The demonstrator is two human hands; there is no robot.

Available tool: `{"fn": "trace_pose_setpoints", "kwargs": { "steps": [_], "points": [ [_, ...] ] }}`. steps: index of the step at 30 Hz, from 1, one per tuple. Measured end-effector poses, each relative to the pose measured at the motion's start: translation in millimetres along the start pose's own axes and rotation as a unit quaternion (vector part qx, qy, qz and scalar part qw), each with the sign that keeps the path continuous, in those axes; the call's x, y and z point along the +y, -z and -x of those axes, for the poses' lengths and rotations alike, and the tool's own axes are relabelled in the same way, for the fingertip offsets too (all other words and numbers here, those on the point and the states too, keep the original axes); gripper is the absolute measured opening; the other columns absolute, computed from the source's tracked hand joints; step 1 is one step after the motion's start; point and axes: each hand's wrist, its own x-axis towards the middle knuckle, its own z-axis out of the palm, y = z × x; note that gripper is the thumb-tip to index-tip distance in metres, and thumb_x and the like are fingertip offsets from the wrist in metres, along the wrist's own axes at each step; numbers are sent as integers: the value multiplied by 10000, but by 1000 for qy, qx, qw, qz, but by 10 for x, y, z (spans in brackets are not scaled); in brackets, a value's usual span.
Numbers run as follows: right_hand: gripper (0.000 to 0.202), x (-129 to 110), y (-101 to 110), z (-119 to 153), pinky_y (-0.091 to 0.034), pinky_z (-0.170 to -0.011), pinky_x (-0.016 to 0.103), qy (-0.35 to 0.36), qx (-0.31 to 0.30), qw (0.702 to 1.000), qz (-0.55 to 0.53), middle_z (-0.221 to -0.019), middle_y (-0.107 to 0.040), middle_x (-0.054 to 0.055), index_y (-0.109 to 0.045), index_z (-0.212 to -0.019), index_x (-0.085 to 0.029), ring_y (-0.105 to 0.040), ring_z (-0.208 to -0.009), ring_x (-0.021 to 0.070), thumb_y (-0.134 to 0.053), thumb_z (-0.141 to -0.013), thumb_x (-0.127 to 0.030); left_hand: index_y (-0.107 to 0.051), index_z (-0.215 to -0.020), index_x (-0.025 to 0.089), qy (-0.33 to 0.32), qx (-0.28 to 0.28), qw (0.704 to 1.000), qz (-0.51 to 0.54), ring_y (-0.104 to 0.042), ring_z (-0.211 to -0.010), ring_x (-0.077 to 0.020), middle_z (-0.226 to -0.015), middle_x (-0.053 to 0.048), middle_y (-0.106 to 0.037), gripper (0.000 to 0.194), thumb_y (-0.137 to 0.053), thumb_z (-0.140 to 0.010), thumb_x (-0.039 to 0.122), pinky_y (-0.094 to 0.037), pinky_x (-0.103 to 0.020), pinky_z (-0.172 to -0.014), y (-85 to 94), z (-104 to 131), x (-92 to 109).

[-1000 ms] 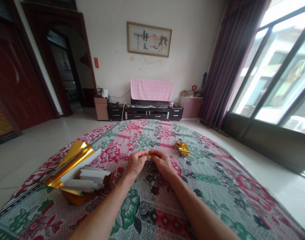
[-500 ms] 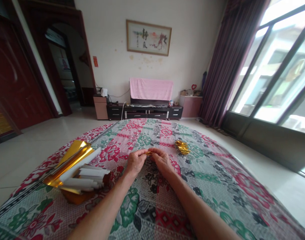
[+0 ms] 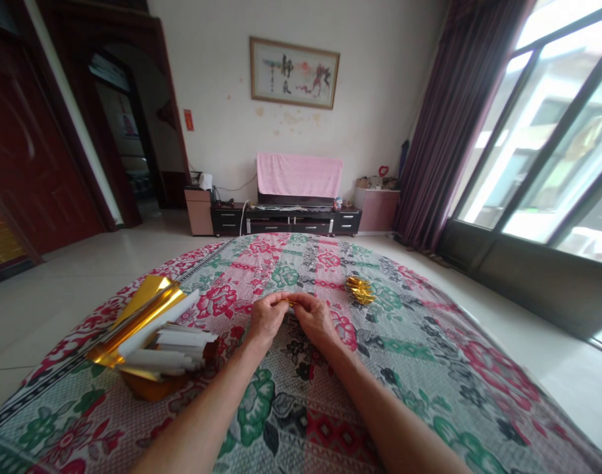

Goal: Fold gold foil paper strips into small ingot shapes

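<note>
A small piece of gold foil paper (image 3: 291, 303) is pinched between my two hands over the middle of the table; the fingers cover most of it. My left hand (image 3: 268, 320) grips its left end with closed fingertips. From the other side, my right hand (image 3: 314, 319) grips it close beside the left. Beyond my right hand lies a little heap of shiny folded gold foil pieces (image 3: 360, 289). To the left rests a stack of gold foil sheets (image 3: 150, 296), partly curled, along with several white-backed paper strips (image 3: 182, 342).
A patterned floral cloth (image 3: 409, 395) covers the round table. Beyond it stands a low black cabinet (image 3: 291, 225) with a pink towel (image 3: 299, 174) over something on top. A purple curtain (image 3: 424, 118) and windows are at the right, a dark red door (image 3: 29, 131) at the left.
My hands have drawn slightly closer together, the right one shifting a little left. Less of the gold foil paper shows between the fingers. The heap and stack stay where they were.
</note>
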Motion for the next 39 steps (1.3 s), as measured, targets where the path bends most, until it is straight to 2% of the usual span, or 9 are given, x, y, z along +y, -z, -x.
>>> {"fn": "trace_pose_setpoints", "kwargs": {
  "steps": [4,6,9,13,16,19,25,32,39],
  "points": [
    [276,33,-16,8,-459,-776,308,11,-4,1000,-18,-845,-694,-13,-699,-924,-258,-606,-753,178,-510,-725,-238,-688,-866,154,-10,3,1000,-12,-640,-781,-165,-827,-25,-713,275,-557,-624,166,-496,-267,-754,11,-32,-69],
    [269,37,-25,14,-460,-768,304,11,-3,999,-32,-834,-692,-14,-695,-932,-263,-603,-747,179,-530,-720,-250,-682,-899,157,-22,21,999,-18,-639,-806,-167,-871,-37,-709,296,-561,-629,166,-491,-277,-785,15,-58,-120],
    [267,7,-29,29,-456,-736,284,21,10,999,-26,-834,-686,-14,-684,-945,-262,-597,-734,175,-533,-725,-263,-690,-887,175,-57,16,997,-55,-637,-837,-173,-895,-40,-705,275,-539,-657,164,-484,-298,-827,20,-76,-156],
    [273,-63,-19,51,-434,-676,261,36,26,999,25,-772,-679,-20,-684,-944,-262,-583,-673,169,-486,-756,-269,-702,-852,206,-124,9,985,-116,-626,-886,-173,-903,-21,-702,270,-501,-685,135,-464,-317,-880,20,-40,-101],
    [286,-78,-12,50,-426,-663,255,40,28,998,35,-759,-680,-23,-689,-943,-273,-580,-650,167,-461,-770,-274,-702,-859,211,-148,16,979,-138,-620,-906,-173,-925,-21,-698,286,-484,-697,123,-462,-322,-893,16,-12,-55],
    [296,-57,-10,40,-423,-634,260,31,30,998,47,-744,-679,-12,-690,-947,-268,-578,-628,169,-442,-785,-283,-701,-883,204,-128,20,982,-135,-627,-906,-180,-934,-27,-701,283,-491,-705,140,-481,-321,-873,9,-10,-48],
    [320,-26,-4,24,-429,-620,257,23,26,996,81,-747,-682,-4,-686,-964,-254,-584,-636,167,-414,-798,-274,-702,-909,190,-72,-10,993,-89,-651,-858,-176,-924,-26,-710,309,-466,-719,131,-520,-307,-818,6,-52,-118],
    [344,55,5,-19,-466,-643,254,-3,21,996,91,-799,-698,13,-673,-998,-210,-619,-698,168,-396,-803,-271,-679,-986,162,-71,-20,991,-111,-638,-921,-158,-1028,-41,-684,334,-445,-753,112,-507,-293,-864,11,-81,-175],
    [343,101,13,-29,-492,-695,276,-13,4,998,66,-863,-702,19,-661,-1020,-211,-632,-753,175,-397,-811,-275,-663,-1019,141,0,-28,999,-36,-641,-899,-181,-1056,-63,-670,355,-436,-753,83,-559,-248,-630,-6,-45,-116]
  ]
}}
